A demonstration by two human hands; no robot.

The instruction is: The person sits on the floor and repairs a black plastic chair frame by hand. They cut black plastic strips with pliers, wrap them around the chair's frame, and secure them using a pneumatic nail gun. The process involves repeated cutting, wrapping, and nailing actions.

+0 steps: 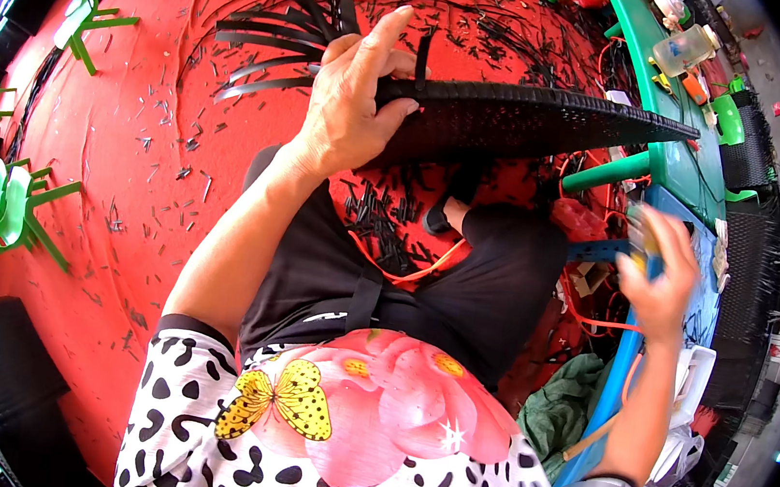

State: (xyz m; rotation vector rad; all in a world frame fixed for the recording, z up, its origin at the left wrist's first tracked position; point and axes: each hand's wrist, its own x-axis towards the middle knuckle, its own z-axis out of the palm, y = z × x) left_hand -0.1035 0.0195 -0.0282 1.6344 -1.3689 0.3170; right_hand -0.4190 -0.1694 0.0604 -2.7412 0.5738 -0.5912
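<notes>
A black woven panel (522, 123) with a bound rim tilts across my view above my lap. At its left end my left hand (355, 93) grips the rim, thumb on the near side and one finger pointing up. Loose black strips (285, 31) fan out to the left and far side of that hand, and a short strip (422, 58) stands up from the rim. Off to the right, beside the blue table, my right hand (663, 277) is blurred by motion. Its fingers are curled around something small and yellowish (645, 248), whose kind I cannot make out.
Black strip scraps (392, 224) litter the red floor (121, 211). Green chairs (9, 211) stand at the left. Along the right run a green table (639, 40) with a clear plastic container (683, 51) and a blue table (623, 369). An orange hose (405, 277) crosses near my legs.
</notes>
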